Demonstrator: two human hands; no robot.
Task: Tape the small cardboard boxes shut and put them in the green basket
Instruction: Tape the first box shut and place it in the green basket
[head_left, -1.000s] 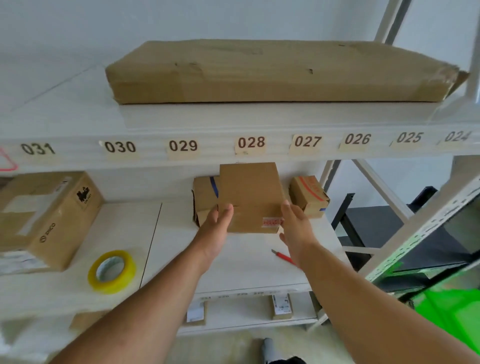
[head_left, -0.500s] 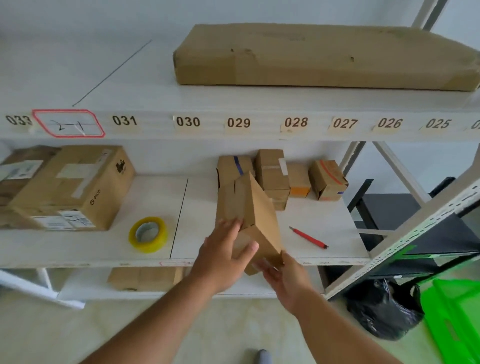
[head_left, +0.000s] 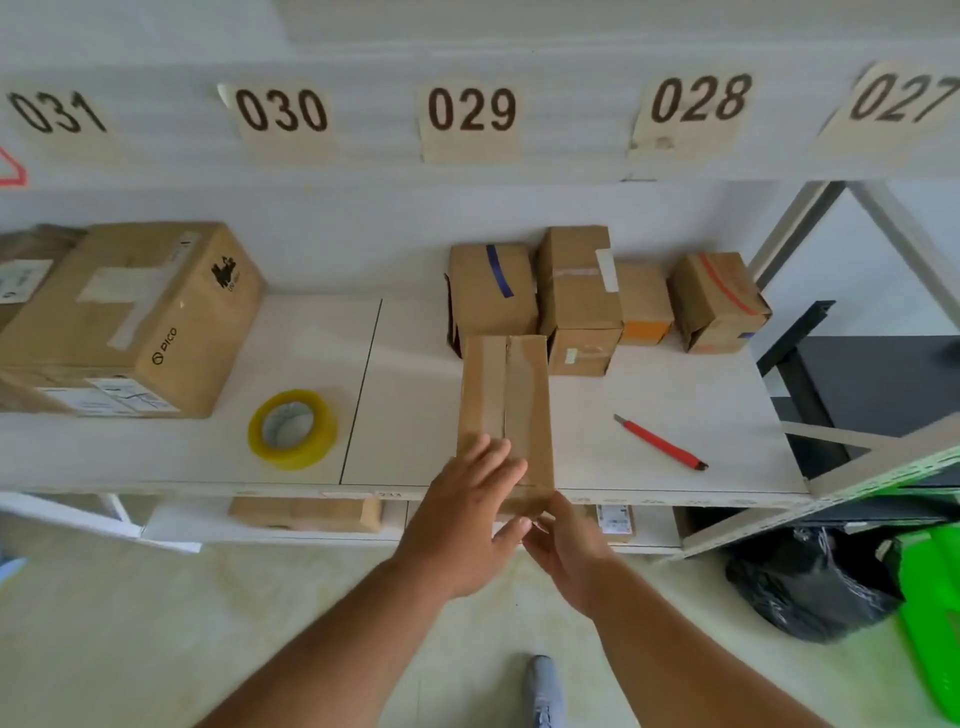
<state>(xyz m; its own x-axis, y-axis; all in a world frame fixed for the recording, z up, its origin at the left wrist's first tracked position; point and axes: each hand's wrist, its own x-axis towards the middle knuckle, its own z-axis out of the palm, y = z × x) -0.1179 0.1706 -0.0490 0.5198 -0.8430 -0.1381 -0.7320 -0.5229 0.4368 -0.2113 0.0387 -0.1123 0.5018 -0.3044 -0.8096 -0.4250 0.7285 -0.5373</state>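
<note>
A small oblong cardboard box (head_left: 506, 395) lies on the white shelf (head_left: 405, 426), its centre seam facing up and its near end jutting over the front edge. My left hand (head_left: 467, 512) lies on the near end with straight fingers. My right hand (head_left: 563, 545) holds the box's near bottom corner from below. A yellow tape roll (head_left: 292, 429) lies flat to the left of the box. The green basket (head_left: 930, 613) stands on the floor at the far right, partly cut off.
Several more small boxes (head_left: 576, 296) stand at the back of the shelf. A red utility knife (head_left: 658, 442) lies to the right of the held box. A large box (head_left: 130, 317) is at the left. A black bag (head_left: 805, 582) sits beside the basket.
The box came off the back row, was tilted in both hands, and now lies flat at the shelf's front edge. My view has moved closer and lower.
</note>
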